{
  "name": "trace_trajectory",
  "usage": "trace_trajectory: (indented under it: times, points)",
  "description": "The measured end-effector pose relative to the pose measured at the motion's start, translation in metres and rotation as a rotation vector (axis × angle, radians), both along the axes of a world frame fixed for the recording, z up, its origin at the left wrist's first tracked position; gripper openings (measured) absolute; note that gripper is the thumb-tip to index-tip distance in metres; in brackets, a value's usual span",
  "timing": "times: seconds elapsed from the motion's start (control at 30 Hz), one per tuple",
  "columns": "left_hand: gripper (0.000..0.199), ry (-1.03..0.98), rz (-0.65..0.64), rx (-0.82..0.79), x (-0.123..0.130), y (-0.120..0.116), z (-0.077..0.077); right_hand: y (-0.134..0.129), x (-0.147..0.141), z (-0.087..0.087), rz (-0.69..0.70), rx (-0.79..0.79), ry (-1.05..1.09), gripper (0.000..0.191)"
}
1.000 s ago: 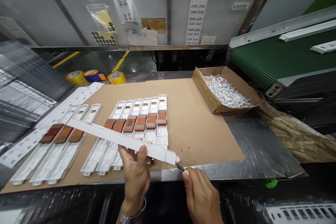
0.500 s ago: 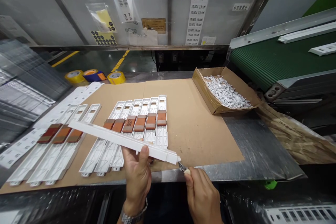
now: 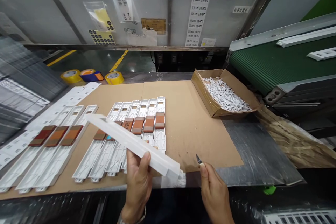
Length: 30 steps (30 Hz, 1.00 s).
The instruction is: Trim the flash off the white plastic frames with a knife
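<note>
My left hand is closed around a long white plastic strip, thumb on the near side. The strip slants from upper left down to lower right, and its near end is smeared by motion. To the right, my right hand grips a small knife with its dark pointed blade showing above the fingers. Blade and strip are apart. Behind the held strip lies a row of white plastic strips with reddish-brown blocks across them; the held strip hides parts of several.
More strips with blocks lie at left, beside label sheets. Tape rolls stand at the back. A cardboard box of white scraps sits back right, near a green conveyor. Cardboard covers much of the metal table.
The knife has come away from the strip's near end as my right hand moved right. The held strip has turned, with its broad face more visible, and its near end has dropped.
</note>
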<state>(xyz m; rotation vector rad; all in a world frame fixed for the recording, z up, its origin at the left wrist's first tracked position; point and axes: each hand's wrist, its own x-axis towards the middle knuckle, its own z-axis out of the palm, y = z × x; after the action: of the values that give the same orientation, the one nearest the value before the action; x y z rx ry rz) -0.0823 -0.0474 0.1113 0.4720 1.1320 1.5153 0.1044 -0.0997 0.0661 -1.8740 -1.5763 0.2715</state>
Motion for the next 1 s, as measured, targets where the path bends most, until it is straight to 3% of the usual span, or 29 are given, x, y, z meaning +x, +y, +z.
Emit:
trace_trajectory:
  times: [0.17, 0.23, 0.3, 0.4, 0.5, 0.6, 0.7, 0.77, 0.9, 1.0]
  points:
    - [0.056, -0.278, -0.377, -0.165, 0.030, 0.002, -0.023, 0.001, 0.033, -0.005, -0.101, -0.161, 0.287, 0.047]
    - [0.046, -0.227, -0.514, -0.225, 0.049, 0.002, -0.039, 0.000, 0.048, -0.011, -0.159, -0.228, 0.358, 0.051]
    - [0.040, -0.019, -0.549, -0.208, 0.069, -0.002, -0.058, 0.001, 0.061, -0.017, -0.188, -0.275, 0.402, 0.054]
    - [0.057, 0.348, -0.428, -0.082, 0.090, -0.014, -0.088, 0.007, 0.073, -0.021, -0.150, -0.300, 0.417, 0.057]
    - [0.056, 0.771, -0.364, 0.003, 0.100, -0.029, -0.117, 0.020, 0.074, -0.021, -0.078, -0.321, 0.389, 0.056]
    - [0.057, 1.222, -0.309, 0.160, 0.102, -0.037, -0.136, 0.039, 0.071, -0.023, -0.041, -0.324, 0.320, 0.053]
    - [0.069, 1.556, -0.206, 0.198, 0.103, -0.034, -0.138, 0.060, 0.070, -0.027, 0.024, -0.356, 0.200, 0.050]
    - [0.072, 1.681, -0.218, 0.245, 0.102, -0.024, -0.132, 0.074, 0.072, -0.028, 0.053, -0.367, 0.116, 0.048]
    - [0.065, 1.779, -0.397, 0.512, 0.097, 0.014, -0.107, 0.098, 0.076, -0.023, 0.104, -0.382, -0.051, 0.043]
    - [0.052, 1.866, -0.529, 0.617, 0.092, 0.042, -0.093, 0.113, 0.078, -0.016, 0.132, -0.429, -0.167, 0.038]
